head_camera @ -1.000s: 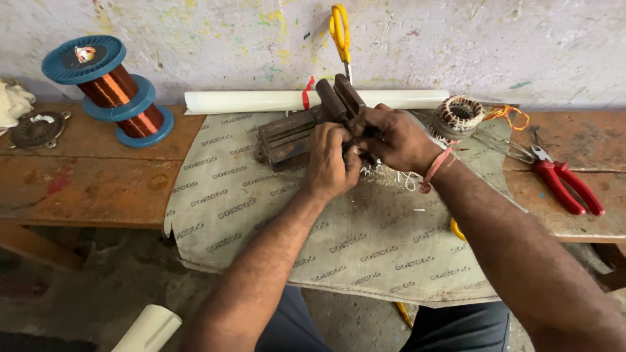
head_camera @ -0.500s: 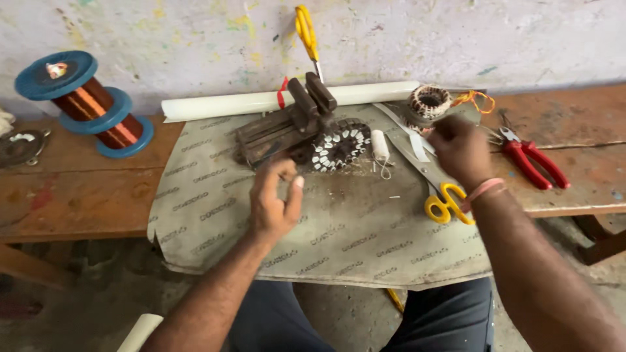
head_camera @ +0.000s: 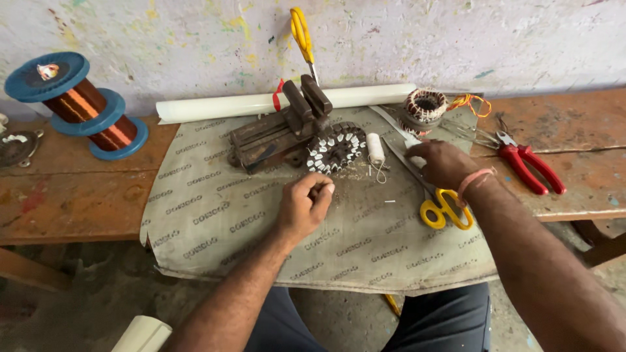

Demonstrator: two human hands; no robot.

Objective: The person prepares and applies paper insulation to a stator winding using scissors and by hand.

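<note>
A: Left hand [head_camera: 303,207], nearest: loosely curled on the printed sheet [head_camera: 215,221], fingertips pinched together; whether anything small sits between them, impossible to tell.
B: Right hand [head_camera: 443,163]?
A: Laid flat, fingers down on a white strip [head_camera: 412,155], just above the yellow scissors [head_camera: 443,207].
B: Motor core [head_camera: 336,147]?
A: Beyond the left hand, clamped in the small vise [head_camera: 280,130]. Likely heavy and stiff; fine slot liners fragile. Best gripped by the outer rim.
B: Room?
A: Open sheet between hands. Thread spool [head_camera: 374,147] beside the core; red pliers [head_camera: 525,160] right, copper wire reels [head_camera: 85,107] far left, wall behind.
</note>
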